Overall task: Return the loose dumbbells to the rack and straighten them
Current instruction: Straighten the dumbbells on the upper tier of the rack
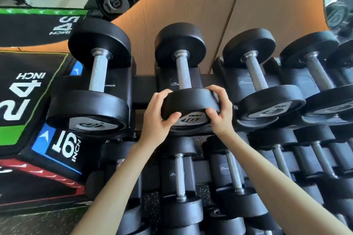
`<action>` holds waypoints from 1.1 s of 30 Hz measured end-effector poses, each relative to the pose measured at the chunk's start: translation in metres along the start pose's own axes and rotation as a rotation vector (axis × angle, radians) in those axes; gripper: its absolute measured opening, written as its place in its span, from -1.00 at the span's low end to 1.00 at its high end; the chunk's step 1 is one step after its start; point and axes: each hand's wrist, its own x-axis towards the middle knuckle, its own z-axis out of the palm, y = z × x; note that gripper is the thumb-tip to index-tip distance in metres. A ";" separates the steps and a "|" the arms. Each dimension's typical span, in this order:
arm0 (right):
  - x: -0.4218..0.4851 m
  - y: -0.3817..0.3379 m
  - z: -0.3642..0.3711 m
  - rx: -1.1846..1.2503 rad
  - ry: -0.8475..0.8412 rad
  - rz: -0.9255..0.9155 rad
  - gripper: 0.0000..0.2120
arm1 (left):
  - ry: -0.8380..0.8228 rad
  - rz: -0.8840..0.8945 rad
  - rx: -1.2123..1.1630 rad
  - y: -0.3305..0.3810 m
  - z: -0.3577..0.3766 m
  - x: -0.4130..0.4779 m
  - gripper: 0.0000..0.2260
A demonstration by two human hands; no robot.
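Room: I see an orange wood-panel wall [210,5] across the upper frame, behind the black rack [144,89].
Floor: dark speckled rubber flooring [150,202] shows between the lower-tier weights at bottom centre.
Left edge: stacked jump boxes [23,86] marked 24 and 16 inch.
Dumbbell [183,70]: it lies in the centre cradle of the top tier, between two neighbours.
Axis: its handle runs up-down in the frame, far head toward the wall, numbered end face toward me.
Left hand [159,120]: fingers curled round the near head's left rim, thumb on the end face.
Right hand [221,112]: fingers clamped on the right rim.
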 end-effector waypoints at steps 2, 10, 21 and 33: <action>0.000 -0.001 0.000 0.015 0.002 0.012 -0.51 | 0.010 -0.017 -0.088 -0.007 0.004 -0.001 -0.31; 0.000 -0.001 0.000 0.014 -0.015 0.020 -0.66 | 0.052 -0.002 -0.189 -0.015 0.012 -0.003 -0.39; 0.002 -0.017 -0.005 -0.095 -0.087 0.033 -0.53 | -0.026 -0.053 -0.158 -0.007 0.004 -0.001 -0.39; -0.031 -0.087 -0.006 -0.233 -0.129 0.323 -0.41 | -0.232 -0.074 0.327 0.019 -0.076 -0.082 -0.49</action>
